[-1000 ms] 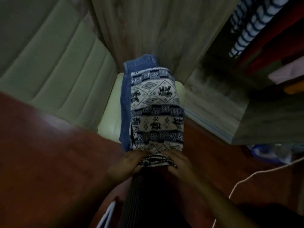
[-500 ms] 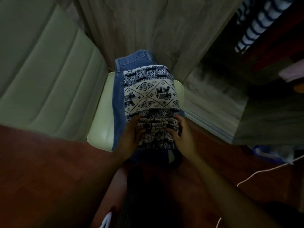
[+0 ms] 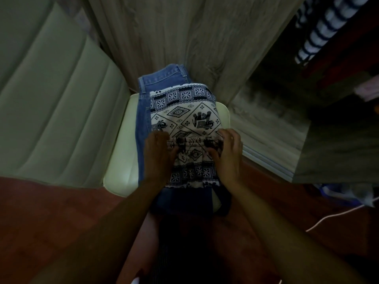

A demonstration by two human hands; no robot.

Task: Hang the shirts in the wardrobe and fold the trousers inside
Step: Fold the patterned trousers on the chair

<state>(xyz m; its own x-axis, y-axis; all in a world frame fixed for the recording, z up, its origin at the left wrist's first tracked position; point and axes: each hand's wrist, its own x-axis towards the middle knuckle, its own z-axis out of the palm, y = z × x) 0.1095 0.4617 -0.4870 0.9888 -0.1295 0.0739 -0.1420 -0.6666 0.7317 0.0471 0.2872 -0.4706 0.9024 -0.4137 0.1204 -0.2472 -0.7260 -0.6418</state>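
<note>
My L hand (image 3: 159,153) & R hand (image 3: 226,153), fingers curled, pinch the patterned trousers (image 3: 184,111) mid-fold atop jeans (image 3: 142,124) on stool (image 3: 121,160); I'd lay edges square toward its far edge.

No readable text, labels or nos. anywhere; too dim and blurry.

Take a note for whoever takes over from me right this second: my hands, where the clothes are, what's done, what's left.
Left hand and right hand: each grips one side of the gathered edge of the patterned trousers.
Those trousers lie on the blue jeans, which lie lengthwise on the pale green seat and hang off its near edge.
Done: the trousers' near end is folded up to about the middle; a striped shirt hangs in the open wardrobe at right.
Left: finish this fold, fold the jeans, put both inside.
</note>
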